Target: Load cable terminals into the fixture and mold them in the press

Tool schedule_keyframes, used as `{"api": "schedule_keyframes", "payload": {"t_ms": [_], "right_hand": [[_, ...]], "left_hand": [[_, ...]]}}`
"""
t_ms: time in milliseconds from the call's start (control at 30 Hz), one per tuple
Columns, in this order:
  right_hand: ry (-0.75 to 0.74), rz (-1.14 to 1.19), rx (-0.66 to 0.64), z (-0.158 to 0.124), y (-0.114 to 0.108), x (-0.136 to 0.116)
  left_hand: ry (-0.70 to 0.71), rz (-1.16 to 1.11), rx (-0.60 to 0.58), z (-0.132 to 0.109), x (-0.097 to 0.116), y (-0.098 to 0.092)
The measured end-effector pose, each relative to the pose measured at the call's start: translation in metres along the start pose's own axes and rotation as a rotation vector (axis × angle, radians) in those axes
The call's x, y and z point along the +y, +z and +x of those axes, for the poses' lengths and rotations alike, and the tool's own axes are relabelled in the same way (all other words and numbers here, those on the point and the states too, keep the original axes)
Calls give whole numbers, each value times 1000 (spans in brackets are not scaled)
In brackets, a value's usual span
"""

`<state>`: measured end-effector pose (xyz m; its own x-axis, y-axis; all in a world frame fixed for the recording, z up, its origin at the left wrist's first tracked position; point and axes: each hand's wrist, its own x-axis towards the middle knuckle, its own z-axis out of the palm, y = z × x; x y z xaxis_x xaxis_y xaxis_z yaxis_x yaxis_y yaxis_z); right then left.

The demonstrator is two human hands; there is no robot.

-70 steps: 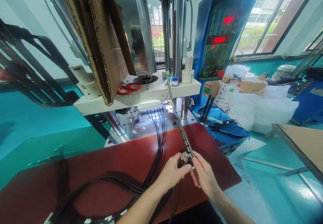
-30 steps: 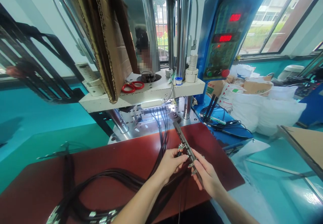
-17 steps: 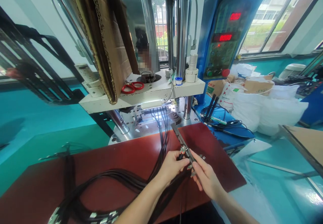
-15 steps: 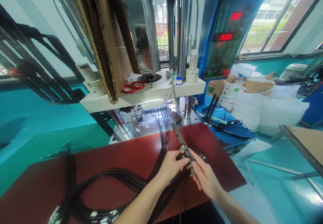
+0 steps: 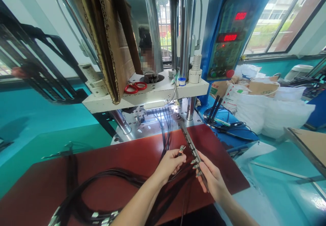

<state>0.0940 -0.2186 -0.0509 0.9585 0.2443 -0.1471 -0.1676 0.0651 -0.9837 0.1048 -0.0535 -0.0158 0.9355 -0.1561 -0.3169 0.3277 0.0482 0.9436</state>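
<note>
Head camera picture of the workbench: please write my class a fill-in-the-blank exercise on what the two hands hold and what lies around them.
1. The right hand grips a long, narrow metal ____ studded with connectors.
2. The left hand pinches the ends of thin black ____.
3. Both hands work above a ____-coloured mat.
4. On the white machine shelf lie red-handled ____.

Missing words: bar; cables; red; scissors
</note>
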Motion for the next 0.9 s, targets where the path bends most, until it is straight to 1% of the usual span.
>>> {"api": "schedule_keyframes", "payload": {"t_ms": [100, 167, 333, 467, 567, 633, 733, 800, 900], "right_hand": [[6, -2, 2, 0, 0, 0], [6, -3, 8, 0, 0, 0], [9, -20, 3, 0, 1, 0], [20, -27, 1, -1, 0, 1], [17, -37, -5, -1, 0, 1], [12, -47, -19, -1, -1, 1], [8, -49, -33, -1, -1, 2], [6, -45, -38, -1, -2, 2], [7, -41, -40, -1, -2, 2]], "left_hand": [[57, -52, 3, -1, 2, 1], [71, -59, 9, -1, 3, 1], [18, 14, -53, 0, 3, 2], [-21, 20, -26, 1, 2, 6], [1, 11, -21, 2, 2, 9], [-9, 12, -22, 4, 2, 9], [-80, 14, -58, 8, 1, 7], [-93, 5, -75, 10, 1, 5], [-76, 17, -31, 9, 4, 6]]}}
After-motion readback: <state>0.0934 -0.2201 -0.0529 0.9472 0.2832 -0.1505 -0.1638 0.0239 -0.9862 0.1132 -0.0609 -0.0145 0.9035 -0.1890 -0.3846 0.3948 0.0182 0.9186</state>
